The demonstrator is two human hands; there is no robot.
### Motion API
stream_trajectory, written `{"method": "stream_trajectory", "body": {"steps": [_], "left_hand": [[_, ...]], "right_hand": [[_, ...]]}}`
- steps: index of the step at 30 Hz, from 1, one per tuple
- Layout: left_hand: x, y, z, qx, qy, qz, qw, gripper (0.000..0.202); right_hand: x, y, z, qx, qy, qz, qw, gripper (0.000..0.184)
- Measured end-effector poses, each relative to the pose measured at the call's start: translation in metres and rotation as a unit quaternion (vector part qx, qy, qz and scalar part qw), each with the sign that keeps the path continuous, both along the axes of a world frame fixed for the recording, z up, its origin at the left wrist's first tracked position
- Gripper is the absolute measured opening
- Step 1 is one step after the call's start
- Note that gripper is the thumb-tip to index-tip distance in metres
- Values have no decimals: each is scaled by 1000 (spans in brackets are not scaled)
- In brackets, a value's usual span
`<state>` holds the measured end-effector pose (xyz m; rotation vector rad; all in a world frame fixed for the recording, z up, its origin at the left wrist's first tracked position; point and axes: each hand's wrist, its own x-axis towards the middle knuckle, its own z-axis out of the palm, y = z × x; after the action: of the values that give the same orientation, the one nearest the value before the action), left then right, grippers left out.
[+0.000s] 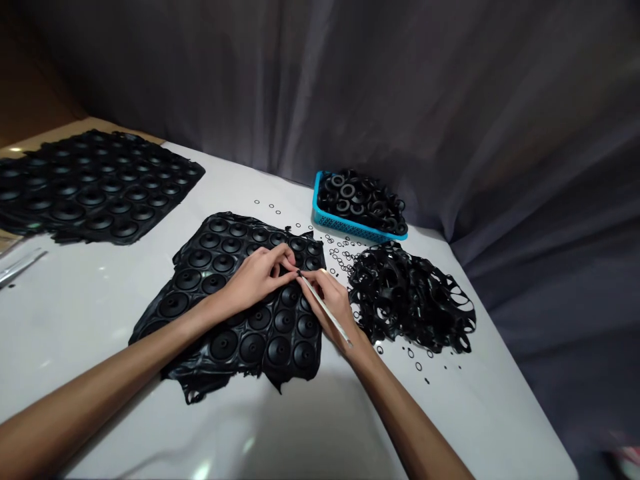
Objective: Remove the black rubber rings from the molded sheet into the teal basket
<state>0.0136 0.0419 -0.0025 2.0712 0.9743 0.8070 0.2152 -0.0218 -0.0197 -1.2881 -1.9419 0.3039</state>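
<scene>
A black moulded rubber sheet [225, 343] with rows of round cups lies on the table under both hands. My right hand [330, 300] is closed around a slim, pale stick-like tool [324, 307], whose far end meets the fingertips of my left hand [263, 273]. Those left fingers are pinched together over the sheet's right upper part; what they grip, if anything, is too small to make out. Right of my right hand lies a tangled heap of black rubber scrap [410, 300] full of holes.
Behind the heap stands a blue plastic basket [360, 230] filled with black rubber rings. Small thin rings [343, 257] are scattered over the white table [310, 427]. A second cupped rubber sheet [95, 183] lies at the left, near a shiny metal-looking tool [21, 267]. Grey curtain [240, 87] hangs behind.
</scene>
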Motion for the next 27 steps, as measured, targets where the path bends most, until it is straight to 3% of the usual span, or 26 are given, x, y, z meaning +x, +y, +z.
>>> {"method": "stream_trajectory", "body": {"steps": [8, 17, 23, 27], "left_hand": [[0, 2, -2, -11, -5, 1, 1000, 20], [0, 5, 1, -40, 2, -1, 999, 21], [0, 4, 1, -35, 12, 3, 999, 22], [0, 3, 0, -22, 24, 8, 999, 23]], "right_hand": [[6, 2, 11, 1, -13, -27, 1000, 19], [6, 9, 17, -10, -24, 33, 999, 14], [7, 10, 23, -47, -38, 29, 998, 13], [7, 11, 23, -30, -78, 24, 996, 13]]}}
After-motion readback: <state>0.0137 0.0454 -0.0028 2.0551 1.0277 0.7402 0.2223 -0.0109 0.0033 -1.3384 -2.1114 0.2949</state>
